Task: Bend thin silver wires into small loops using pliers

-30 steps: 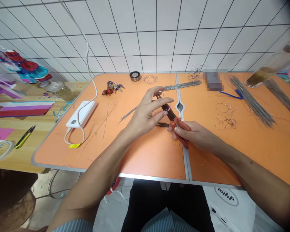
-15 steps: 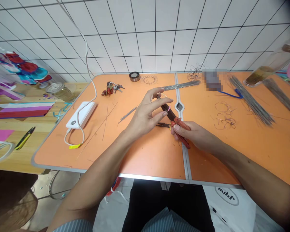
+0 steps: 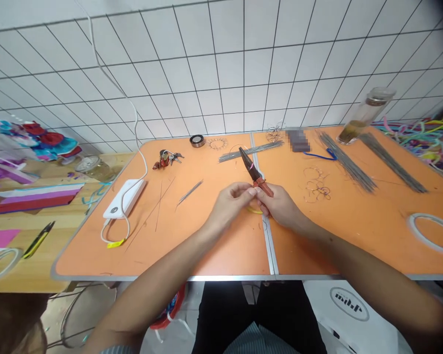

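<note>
An orange bench (image 3: 221, 255) abuts a white tiled wall (image 3: 221, 83). Right fingers (image 3: 266, 204) clench red-handled pliers (image 3: 256, 177); left fingers (image 3: 243, 194) curl shut beside them.

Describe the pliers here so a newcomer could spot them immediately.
On the orange table, look to the middle, where the left hand meets the right hand, which grips needle-nose pliers, tips pointing away from the person. Their red handles and long dark nose set them apart from the loose wire around them.
</note>
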`<state>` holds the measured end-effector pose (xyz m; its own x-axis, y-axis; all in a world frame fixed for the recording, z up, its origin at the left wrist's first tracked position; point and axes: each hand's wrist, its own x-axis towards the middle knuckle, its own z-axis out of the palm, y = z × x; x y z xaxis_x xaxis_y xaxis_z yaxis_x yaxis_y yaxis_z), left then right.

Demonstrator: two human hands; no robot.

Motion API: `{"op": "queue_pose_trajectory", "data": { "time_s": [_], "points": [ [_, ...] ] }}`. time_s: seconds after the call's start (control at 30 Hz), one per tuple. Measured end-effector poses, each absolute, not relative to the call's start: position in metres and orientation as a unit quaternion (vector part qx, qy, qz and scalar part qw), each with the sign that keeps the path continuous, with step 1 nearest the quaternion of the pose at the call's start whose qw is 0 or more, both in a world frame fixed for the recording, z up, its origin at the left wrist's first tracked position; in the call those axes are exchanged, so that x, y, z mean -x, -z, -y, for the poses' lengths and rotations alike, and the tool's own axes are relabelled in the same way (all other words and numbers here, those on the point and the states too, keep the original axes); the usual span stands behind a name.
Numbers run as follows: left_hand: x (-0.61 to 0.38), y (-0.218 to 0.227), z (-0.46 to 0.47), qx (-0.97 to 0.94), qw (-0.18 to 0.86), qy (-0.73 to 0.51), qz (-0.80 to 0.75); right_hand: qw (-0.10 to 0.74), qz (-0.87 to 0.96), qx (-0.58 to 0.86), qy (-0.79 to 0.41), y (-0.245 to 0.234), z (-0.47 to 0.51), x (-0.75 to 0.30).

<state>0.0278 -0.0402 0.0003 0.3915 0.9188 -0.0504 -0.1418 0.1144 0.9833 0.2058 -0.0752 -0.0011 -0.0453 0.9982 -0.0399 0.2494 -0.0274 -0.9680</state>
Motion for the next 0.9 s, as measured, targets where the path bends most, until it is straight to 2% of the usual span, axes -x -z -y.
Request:
{"op": "queue_pose_trajectory", "data": {
  "time_s": [0.1,0.17,0.33,0.63,0.73,0.9],
  "points": [
    [-0.045,-0.004,0.050,-0.487,0.672,-0.416,-0.372,0.407,0.614,0.583,-0.342,0.007,0.073,-0.203],
    [-0.051,-0.007,0.053,-0.469,0.672,-0.446,-0.360,0.407,0.633,0.582,-0.309,0.009,0.074,-0.200],
    [-0.050,-0.016,0.052,-0.471,0.651,-0.474,-0.359,0.432,0.628,0.552,-0.339,-0.003,0.076,-0.192],
    [-0.044,-0.023,0.048,-0.496,0.589,-0.507,-0.387,0.510,0.541,0.459,-0.486,-0.005,0.077,-0.181],
    [-0.048,-0.024,0.050,-0.501,0.572,-0.525,-0.381,0.540,0.508,0.464,-0.485,0.000,0.073,-0.180],
    [-0.056,-0.026,0.053,-0.505,0.569,-0.546,-0.350,0.578,0.476,0.517,-0.415,0.004,0.064,-0.181]
  ]
}}
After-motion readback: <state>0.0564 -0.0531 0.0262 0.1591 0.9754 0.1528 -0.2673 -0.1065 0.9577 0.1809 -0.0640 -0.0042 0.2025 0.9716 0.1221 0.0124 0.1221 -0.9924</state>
